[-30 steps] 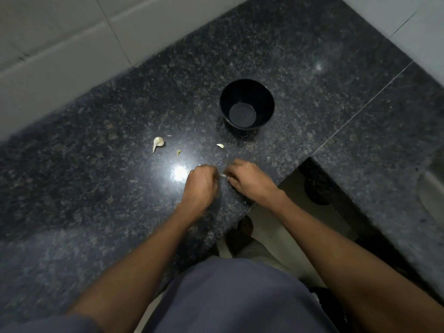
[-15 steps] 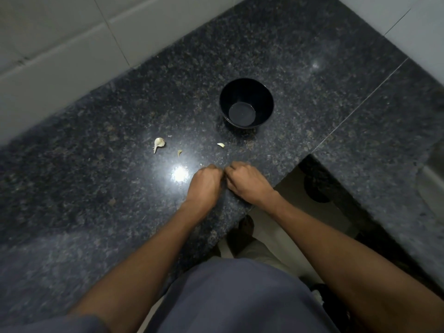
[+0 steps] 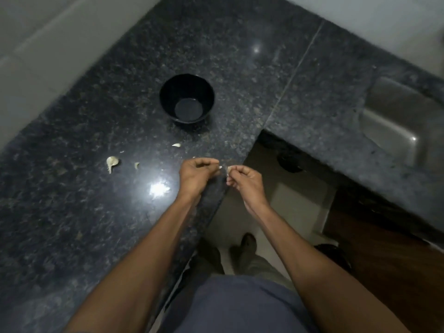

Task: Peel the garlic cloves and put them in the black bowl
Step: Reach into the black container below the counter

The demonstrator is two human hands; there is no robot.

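A small pale garlic clove (image 3: 229,168) sits pinched at the fingertips of the right hand (image 3: 245,182), whose fingers are curled in tight around it, just past the front edge of the dark speckled granite countertop (image 3: 72,200). The left hand (image 3: 198,175) is close beside it, not quite touching, with its fingers curled too and a tiny whitish scrap of garlic skin (image 3: 220,167) nipped at its tips; blur makes it hard to tell whether that scrap still joins the clove.

Beyond the hands, near the middle of the counter, stands the round black plastic bowl (image 3: 165,97), upright, with nothing visible inside it but its shiny bottom.

On the stone between bowl and hands lies a small pale peel fragment (image 3: 176,145). Further left lie a larger cream-coloured piece of garlic with a thin tail (image 3: 112,162) and a small curled shred of skin (image 3: 136,165) just beside it. All three lie apart from the bowl and from both hands.

At the far right a grey steel sink basin (image 3: 396,126) is sunk into the counter. Below, the person's blue-grey shirt (image 3: 240,306) fills the bottom edge.
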